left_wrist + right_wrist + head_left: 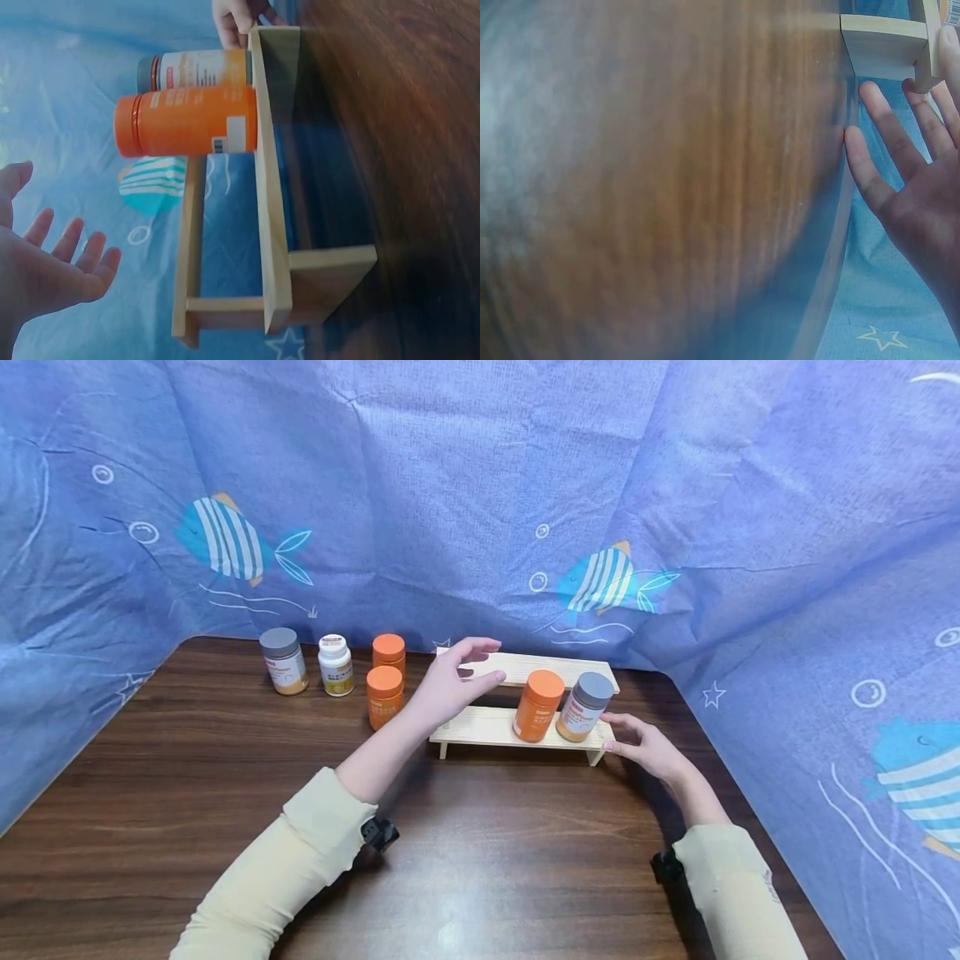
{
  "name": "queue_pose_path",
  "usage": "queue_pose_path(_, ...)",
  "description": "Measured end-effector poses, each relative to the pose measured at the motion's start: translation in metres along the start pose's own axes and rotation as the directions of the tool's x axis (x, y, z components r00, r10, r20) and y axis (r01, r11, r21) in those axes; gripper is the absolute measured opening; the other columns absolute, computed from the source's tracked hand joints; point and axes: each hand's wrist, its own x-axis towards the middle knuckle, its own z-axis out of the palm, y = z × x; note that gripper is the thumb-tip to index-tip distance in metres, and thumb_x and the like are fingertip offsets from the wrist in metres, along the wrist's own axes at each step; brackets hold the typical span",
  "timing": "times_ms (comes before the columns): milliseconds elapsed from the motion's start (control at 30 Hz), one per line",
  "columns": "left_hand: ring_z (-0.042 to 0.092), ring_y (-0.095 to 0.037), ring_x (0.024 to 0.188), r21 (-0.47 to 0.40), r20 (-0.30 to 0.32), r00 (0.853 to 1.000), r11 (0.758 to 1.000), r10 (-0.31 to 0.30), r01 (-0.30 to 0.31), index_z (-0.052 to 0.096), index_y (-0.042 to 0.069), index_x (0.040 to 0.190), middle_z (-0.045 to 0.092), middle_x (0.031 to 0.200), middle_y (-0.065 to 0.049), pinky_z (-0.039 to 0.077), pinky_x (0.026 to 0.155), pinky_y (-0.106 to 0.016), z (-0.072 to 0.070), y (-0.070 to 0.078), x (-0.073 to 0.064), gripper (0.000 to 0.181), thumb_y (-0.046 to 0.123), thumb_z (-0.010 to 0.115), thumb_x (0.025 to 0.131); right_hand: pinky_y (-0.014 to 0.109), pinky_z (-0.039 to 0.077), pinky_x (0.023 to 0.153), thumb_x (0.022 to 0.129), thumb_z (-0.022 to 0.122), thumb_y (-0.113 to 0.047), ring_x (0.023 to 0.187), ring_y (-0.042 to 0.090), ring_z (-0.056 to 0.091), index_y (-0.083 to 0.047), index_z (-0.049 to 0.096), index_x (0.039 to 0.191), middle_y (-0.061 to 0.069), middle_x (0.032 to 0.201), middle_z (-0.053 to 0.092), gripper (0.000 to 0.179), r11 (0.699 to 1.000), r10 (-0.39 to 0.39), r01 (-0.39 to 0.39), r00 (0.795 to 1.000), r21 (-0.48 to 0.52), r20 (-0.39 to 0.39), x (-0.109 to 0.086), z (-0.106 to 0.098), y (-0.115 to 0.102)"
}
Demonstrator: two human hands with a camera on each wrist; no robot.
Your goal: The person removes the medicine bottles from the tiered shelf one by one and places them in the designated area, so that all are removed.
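Note:
My left hand hovers over the left part of a two-tier wooden rack, its fingers spread with nothing between them. On the lower shelf stand an orange jar and, to its right, a grey-lidded jar with a white and yellow label. Both are upright and side by side, with the orange one nearer to my left hand. My right hand is at the right end of that shelf, fingertips right at its edge. In the right wrist view its fingers are apart and mostly straight.
Left of the rack, two more orange jars stand one behind the other. Further left are a small white-capped bottle and another grey-lidded jar. A blue fish-print cloth hangs behind and beside the dark wooden table.

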Motion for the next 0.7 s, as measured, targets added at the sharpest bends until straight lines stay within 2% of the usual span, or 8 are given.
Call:
queue_pose_path(167, 0.051, -0.021, 0.12, -0.036, 0.012, 1.0, 0.999, -0.016, 0.016, 0.056, 0.012, 0.126, 0.057, 0.129, -0.007, 0.041, 0.101, -0.046, 0.012, -0.004, 0.005, 0.045, 0.025, 0.07, 0.086, 0.039, 0.041, 0.094, 0.087, 0.068, -0.027, 0.114, 0.032, 0.054, -0.011, 0.048, 0.136, 0.017, 0.134, 0.052, 0.056, 1.0, -0.002, 0.002, 1.0, 0.009, -0.003, 0.0, 0.001, -0.001)
queue_pose_path(367, 0.051, -0.023, 0.121, -0.053, 0.04, 0.998, 0.998, -0.038, 0.04, 0.056, 0.012, 0.126, 0.058, 0.129, -0.008, 0.042, 0.101, -0.045, 0.028, -0.009, 0.008, 0.045, 0.025, 0.07, 0.085, 0.035, 0.043, 0.091, 0.087, 0.069, -0.025, 0.112, 0.032, 0.054, -0.009, 0.047, 0.136, 0.018, 0.134, 0.051, 0.057, 1.0, -0.016, 0.017, 1.0, 0.024, -0.001, 0.0, 0.001, -0.003)
queue_pose_path(700, 0.053, -0.023, 0.118, -0.086, 0.077, 0.997, 0.996, -0.022, 0.029, 0.055, 0.011, 0.128, 0.056, 0.131, -0.01, 0.043, 0.099, -0.045, 0.05, -0.018, 0.014, 0.047, 0.024, 0.07, 0.086, 0.042, 0.04, 0.094, 0.087, 0.069, -0.025, 0.113, 0.032, 0.054, -0.008, 0.047, 0.136, 0.018, 0.136, 0.05, 0.057, 0.999, -0.02, 0.02, 1.0, 0.028, -0.001, 0.0, 0.001, -0.003)
